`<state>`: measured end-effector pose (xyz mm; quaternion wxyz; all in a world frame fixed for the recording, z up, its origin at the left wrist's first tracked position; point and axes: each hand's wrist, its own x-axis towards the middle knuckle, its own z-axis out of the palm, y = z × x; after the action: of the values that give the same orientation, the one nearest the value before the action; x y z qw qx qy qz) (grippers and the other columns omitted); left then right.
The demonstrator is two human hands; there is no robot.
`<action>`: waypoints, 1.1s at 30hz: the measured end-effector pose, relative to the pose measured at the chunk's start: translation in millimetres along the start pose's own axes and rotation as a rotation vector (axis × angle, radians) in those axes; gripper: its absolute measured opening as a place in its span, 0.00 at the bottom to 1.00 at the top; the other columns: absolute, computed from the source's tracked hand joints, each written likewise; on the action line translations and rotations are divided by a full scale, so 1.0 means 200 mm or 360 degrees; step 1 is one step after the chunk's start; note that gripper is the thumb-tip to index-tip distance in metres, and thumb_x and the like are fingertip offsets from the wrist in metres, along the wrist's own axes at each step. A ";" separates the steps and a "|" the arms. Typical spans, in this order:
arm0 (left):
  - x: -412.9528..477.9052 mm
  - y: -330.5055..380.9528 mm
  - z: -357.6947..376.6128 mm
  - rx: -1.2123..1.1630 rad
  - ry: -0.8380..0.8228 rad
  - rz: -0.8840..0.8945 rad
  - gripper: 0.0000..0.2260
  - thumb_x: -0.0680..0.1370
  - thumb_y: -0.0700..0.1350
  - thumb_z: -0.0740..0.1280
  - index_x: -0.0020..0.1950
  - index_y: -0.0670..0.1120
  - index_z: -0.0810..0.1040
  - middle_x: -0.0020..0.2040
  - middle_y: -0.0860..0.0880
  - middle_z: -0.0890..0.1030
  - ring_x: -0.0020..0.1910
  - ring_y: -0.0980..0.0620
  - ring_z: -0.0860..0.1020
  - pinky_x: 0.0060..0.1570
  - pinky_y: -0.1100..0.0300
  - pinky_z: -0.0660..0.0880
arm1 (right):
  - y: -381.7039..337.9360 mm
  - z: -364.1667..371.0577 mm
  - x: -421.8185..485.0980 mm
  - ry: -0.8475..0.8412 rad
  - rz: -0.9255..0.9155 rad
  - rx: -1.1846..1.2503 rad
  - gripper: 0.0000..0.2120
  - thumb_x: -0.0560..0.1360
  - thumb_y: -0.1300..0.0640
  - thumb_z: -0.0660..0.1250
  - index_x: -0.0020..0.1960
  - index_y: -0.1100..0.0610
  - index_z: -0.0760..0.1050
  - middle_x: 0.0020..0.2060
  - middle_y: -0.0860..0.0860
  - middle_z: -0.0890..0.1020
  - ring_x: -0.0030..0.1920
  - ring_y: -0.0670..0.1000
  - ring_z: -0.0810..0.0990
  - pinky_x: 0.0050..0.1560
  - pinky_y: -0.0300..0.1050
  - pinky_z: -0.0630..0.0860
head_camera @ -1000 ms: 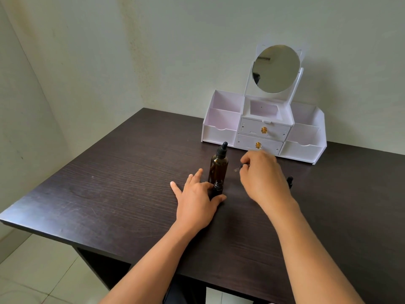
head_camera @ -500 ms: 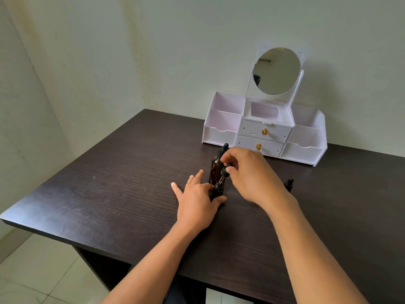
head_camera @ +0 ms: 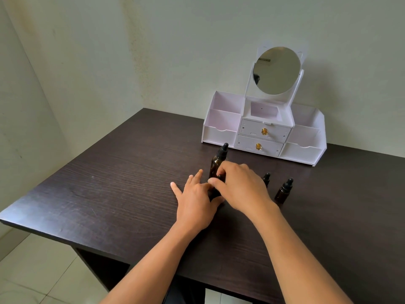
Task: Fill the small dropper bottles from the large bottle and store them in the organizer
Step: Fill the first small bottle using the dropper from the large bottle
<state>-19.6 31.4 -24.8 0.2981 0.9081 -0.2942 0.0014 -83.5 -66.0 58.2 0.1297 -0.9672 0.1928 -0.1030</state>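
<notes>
Organizer (head_camera: pixel 221 134) at back of tabletop (head_camera: pixel 109 194), against wall (head_camera: pixel 197 51); large bottle (head_camera: pixel 215 163) before it; rightward, small dropper bottle (head_camera: pixel 266 178), then second dropper bottle (head_camera: pixel 283 191).

Both bare forearms reach forward and converge. The left hand (head_camera: pixel 195 205) lies low, outer fingers splayed, thumb and forefinger pinching a small bottle (head_camera: pixel 213 194). The right hand (head_camera: pixel 241 187) arches above, fingers curled onto its top.

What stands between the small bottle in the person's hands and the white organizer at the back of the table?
The large bottle stands upright just behind the held small bottle, on the straight line to the organizer. A second small bottle and a third small bottle stand to the right, off that line.
</notes>
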 end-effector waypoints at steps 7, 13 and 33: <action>0.01 0.00 0.00 -0.0011 0.0002 0.0004 0.15 0.77 0.59 0.67 0.60 0.55 0.80 0.80 0.49 0.56 0.79 0.47 0.52 0.71 0.31 0.38 | 0.02 -0.06 0.01 -0.0059 -0.0103 0.0096 0.17 0.75 0.48 0.71 0.62 0.45 0.73 0.57 0.44 0.78 0.56 0.48 0.78 0.52 0.47 0.78; 0.01 0.00 0.01 -0.0009 0.0001 0.0006 0.14 0.77 0.59 0.67 0.59 0.55 0.81 0.80 0.49 0.57 0.79 0.47 0.52 0.71 0.32 0.37 | 0.00 -0.03 -0.01 -0.0001 0.0054 -0.0053 0.21 0.74 0.36 0.68 0.59 0.48 0.73 0.50 0.48 0.79 0.51 0.52 0.80 0.43 0.46 0.75; 0.01 0.00 -0.01 -0.0034 0.0008 0.0003 0.14 0.76 0.59 0.68 0.58 0.55 0.81 0.80 0.49 0.57 0.79 0.47 0.52 0.71 0.32 0.37 | 0.03 -0.04 0.01 -0.0159 -0.0132 0.0238 0.19 0.77 0.58 0.69 0.65 0.43 0.74 0.59 0.41 0.79 0.46 0.42 0.77 0.54 0.44 0.77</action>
<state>-17.7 31.3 -23.1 0.3086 0.9045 -0.2944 0.0007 -85.3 -73.7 63.9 0.2067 -0.9658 0.1377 -0.0742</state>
